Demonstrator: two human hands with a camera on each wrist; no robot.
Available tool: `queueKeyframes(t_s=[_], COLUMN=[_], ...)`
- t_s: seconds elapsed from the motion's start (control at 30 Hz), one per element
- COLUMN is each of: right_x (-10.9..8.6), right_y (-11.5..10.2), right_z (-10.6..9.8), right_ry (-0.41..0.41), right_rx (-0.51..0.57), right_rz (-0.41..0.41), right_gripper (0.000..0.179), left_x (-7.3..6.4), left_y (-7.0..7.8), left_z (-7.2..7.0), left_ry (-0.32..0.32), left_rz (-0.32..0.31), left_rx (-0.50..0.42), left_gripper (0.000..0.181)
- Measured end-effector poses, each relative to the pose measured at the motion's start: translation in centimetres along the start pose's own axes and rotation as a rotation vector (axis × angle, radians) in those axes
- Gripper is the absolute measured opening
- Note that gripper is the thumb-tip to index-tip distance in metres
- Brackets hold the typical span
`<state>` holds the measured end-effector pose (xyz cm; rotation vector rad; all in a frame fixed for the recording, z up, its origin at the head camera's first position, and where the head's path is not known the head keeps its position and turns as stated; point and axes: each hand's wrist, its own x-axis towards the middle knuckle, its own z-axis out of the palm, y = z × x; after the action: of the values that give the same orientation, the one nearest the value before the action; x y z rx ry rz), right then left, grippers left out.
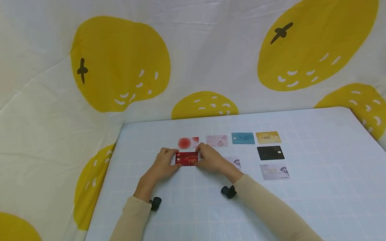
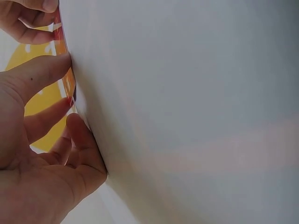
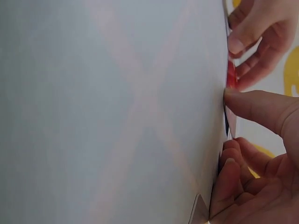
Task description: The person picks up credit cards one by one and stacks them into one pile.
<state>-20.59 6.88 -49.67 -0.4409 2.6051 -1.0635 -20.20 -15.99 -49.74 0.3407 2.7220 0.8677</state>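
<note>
A red VIP card [image 1: 187,158] lies at the table's left-centre, just below a white card with a red circle [image 1: 188,143]. My left hand [image 1: 162,166] holds its left edge between thumb and fingers. At the right edge, my right hand [image 1: 212,159] pinches it the same way. Both wrist views look along the tabletop, so the card appears only as a thin red strip [image 3: 231,72]. Under the right hand and wrist, a pale card [image 1: 234,162] is partly hidden.
Right of the white card, a pink card [image 1: 217,141], a teal VIP card [image 1: 243,138] and a gold card [image 1: 268,137] continue the row. Below the gold one are a black card [image 1: 270,153] and a lilac card [image 1: 274,171]. A fruit-patterned cloth [image 1: 208,57] hangs behind the table.
</note>
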Motion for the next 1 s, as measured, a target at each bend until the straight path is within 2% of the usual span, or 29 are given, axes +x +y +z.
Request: queueKeyframes(t_s=[0.27, 0.47, 0.73, 0.93, 1.0], right_x=[0.06, -0.12, -0.57, -0.85, -0.92], right_y=[-0.07, -0.37, -0.55, -0.65, -0.67], right_z=[0.15, 0.37, 0.22, 0.22, 0.23], right_ry=[0.013, 0.030, 0.042, 0.044, 0.049], right_rx=[0.022, 0.037, 0.076, 0.108, 0.113], right_rz=[-0.001, 0.007, 0.069, 0.066, 0.061], right_gripper=[0.045, 0.043, 0.045, 0.046, 0.046], left_x=[0.01, 0.05, -0.06, -0.33, -0.39], left_y=[0.03, 0.08, 0.47, 0.89, 0.91], left_z=[-0.05, 0.15, 0.30, 0.29, 0.17], left_ry=[0.015, 0.011, 0.016, 0.032, 0.038], left_rz=[0.006, -0.006, -0.035, -0.060, -0.060], left_rx=[-0.021, -0.046, -0.042, -0.046, -0.074], left_gripper=[0.055, 0.054, 0.058, 0.061, 0.058])
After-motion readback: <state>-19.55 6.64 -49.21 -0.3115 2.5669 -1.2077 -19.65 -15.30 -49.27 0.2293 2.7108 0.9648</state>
